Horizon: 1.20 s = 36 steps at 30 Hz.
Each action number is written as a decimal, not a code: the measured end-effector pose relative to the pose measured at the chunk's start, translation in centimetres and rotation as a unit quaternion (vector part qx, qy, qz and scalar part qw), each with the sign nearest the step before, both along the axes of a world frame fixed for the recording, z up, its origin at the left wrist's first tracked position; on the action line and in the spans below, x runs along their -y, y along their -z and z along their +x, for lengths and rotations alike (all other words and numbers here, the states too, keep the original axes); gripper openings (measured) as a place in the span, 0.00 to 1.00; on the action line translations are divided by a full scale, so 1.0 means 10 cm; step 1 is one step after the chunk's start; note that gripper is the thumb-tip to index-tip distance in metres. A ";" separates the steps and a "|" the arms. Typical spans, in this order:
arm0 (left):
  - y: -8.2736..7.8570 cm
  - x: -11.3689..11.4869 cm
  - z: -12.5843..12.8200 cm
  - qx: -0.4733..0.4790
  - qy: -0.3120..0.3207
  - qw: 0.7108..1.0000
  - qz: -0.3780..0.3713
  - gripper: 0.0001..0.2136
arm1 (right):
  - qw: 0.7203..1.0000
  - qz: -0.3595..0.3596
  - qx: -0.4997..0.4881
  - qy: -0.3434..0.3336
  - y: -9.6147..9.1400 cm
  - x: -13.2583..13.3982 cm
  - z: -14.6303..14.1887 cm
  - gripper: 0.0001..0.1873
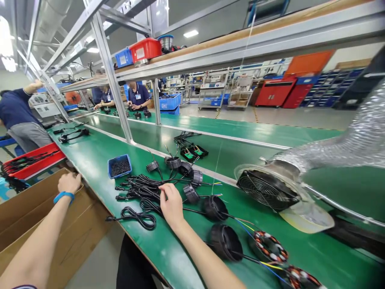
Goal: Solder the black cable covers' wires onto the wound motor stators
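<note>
A bundle of black cables (140,186) lies on the green worktop (98,141), and clock hours here count from it, twelve being the top of the view. The right hand (172,204) rests at the bundle's three-to-four o'clock end, fingers bent and thumb near the forefinger; whether they pinch a cable I cannot tell. One looped cable (140,218) lies at six o'clock.

Grey threaded caps (197,177) stand at one to three o'clock, with two black ring housings (214,208) at four and wound coils (261,241) farther out that way. A blue tray (120,175) of small dark screws sits at ten to eleven.

At nine o'clock the left hand (69,184), wearing a blue wristband (64,196), is curled beside a cardboard box (75,224); its grip is unclear.

Farther out, circuit boards (194,151) lie at one to two, a caged fan (267,190) at three, a red bin (42,167) between nine and ten, and a co-worker (18,110) at ten.
</note>
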<state>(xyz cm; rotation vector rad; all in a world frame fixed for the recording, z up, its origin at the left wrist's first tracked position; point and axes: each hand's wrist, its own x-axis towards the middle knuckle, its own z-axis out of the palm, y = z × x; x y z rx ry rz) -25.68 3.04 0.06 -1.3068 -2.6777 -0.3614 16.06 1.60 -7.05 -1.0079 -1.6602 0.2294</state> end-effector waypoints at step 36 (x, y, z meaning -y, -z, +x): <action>2.55 2.97 0.76 0.026 0.191 0.961 -0.198 0.12 | 0.994 0.051 0.084 0.040 -0.02 0.09 -0.11 0.09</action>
